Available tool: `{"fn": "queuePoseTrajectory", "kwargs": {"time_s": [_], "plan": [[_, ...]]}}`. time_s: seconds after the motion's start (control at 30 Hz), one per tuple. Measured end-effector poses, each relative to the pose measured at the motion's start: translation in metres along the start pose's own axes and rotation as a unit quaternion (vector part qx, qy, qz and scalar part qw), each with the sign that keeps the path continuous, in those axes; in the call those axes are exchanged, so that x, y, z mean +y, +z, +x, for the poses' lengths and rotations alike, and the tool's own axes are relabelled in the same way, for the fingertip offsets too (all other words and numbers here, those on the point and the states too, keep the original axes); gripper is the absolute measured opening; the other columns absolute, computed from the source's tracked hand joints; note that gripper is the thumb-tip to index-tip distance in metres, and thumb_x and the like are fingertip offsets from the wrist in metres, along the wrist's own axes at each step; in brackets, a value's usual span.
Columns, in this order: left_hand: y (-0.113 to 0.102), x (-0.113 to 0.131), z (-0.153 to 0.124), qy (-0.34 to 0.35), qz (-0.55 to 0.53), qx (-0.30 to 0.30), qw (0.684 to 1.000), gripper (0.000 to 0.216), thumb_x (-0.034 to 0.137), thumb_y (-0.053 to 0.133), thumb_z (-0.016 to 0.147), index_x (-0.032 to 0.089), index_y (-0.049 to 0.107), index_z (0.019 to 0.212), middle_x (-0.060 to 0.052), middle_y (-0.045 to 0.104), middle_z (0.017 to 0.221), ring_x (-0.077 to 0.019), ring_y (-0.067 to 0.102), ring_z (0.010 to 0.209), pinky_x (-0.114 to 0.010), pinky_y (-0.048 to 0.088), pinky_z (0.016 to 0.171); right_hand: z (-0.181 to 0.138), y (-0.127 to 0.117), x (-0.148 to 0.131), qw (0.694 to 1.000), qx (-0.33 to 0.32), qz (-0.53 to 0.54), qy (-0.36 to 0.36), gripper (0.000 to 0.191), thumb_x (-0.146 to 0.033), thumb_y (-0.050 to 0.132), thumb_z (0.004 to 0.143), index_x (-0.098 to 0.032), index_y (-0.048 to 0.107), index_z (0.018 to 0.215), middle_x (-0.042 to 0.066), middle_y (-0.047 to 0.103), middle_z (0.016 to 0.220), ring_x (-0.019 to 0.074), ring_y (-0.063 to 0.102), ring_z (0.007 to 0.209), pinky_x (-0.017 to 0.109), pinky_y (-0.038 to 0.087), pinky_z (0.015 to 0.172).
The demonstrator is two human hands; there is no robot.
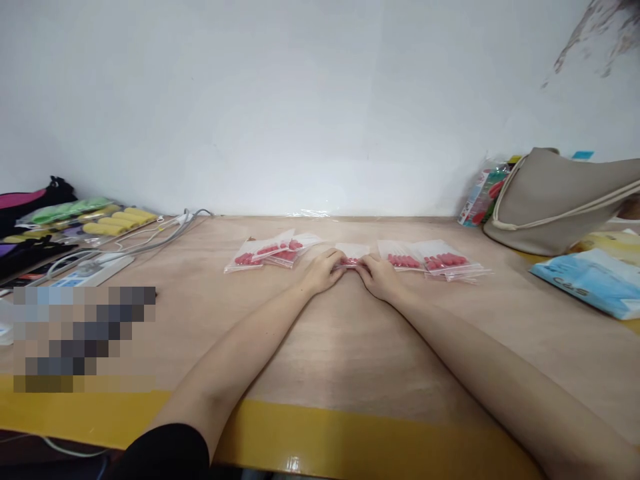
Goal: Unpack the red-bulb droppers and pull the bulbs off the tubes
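Both my hands meet at a small clear zip bag (354,252) with red pieces inside, low over the middle of the table. My left hand (327,270) pinches its near left edge, and my right hand (379,275) pinches the near right edge. To the left lie several overlapping zip bags (273,250) of the same red pieces. On the right, more such bags (430,257) lie close beside my right hand. What exactly the red pieces are is too small to tell.
A wooden table (320,353) with a yellow front edge runs up to a white wall. At left are a power strip (97,270), cables, packs of yellow rolls (120,220) and a blurred patch. A grey-beige bag (555,200) and blue tissue pack (593,280) stand at right.
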State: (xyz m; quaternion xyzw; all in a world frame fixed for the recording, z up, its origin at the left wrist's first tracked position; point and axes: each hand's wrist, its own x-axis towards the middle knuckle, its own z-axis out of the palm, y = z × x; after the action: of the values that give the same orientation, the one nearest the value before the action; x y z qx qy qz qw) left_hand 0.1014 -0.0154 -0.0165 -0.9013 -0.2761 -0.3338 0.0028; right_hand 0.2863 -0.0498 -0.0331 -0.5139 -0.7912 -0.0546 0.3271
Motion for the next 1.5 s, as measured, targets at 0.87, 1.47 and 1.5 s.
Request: {"fn": "queuePoseTrajectory", "kwargs": {"time_s": [0.87,1.47,1.5], "plan": [[0.016,0.0,0.004,-0.294,-0.102,0.093,0.946,0.042,0.038,0.063,0.074,0.016,0.053,0.109,-0.002,0.062,0.073,-0.0203,0.061,0.078,-0.034,0.045,0.077,0.014,0.003,-0.014,0.999,-0.003,-0.024,0.041,0.027,-0.028,0.041,0.089,-0.02,0.067,0.093,0.005,0.066,0.083,0.0178,0.055,0.081,0.029,0.037,0.073],[0.037,0.002,0.008,-0.378,-0.24,0.076,0.891,0.042,0.028,0.069,0.07,0.015,0.053,0.106,-0.001,0.064,0.063,-0.0157,0.062,0.063,-0.029,0.049,0.065,0.005,0.002,-0.021,0.991,0.039,-0.009,0.126,0.024,-0.033,0.045,0.083,-0.023,0.066,0.077,0.002,0.068,0.081,0.0192,0.056,0.08,0.036,0.027,0.078],[0.038,0.003,0.009,-0.379,-0.24,0.076,0.89,0.042,0.028,0.068,0.071,0.015,0.052,0.107,-0.001,0.064,0.064,-0.0153,0.062,0.062,-0.028,0.049,0.065,0.005,0.002,-0.022,0.99,0.043,-0.009,0.134,0.024,-0.033,0.045,0.082,-0.023,0.066,0.077,0.002,0.068,0.08,0.0187,0.056,0.079,0.036,0.026,0.079]]}}
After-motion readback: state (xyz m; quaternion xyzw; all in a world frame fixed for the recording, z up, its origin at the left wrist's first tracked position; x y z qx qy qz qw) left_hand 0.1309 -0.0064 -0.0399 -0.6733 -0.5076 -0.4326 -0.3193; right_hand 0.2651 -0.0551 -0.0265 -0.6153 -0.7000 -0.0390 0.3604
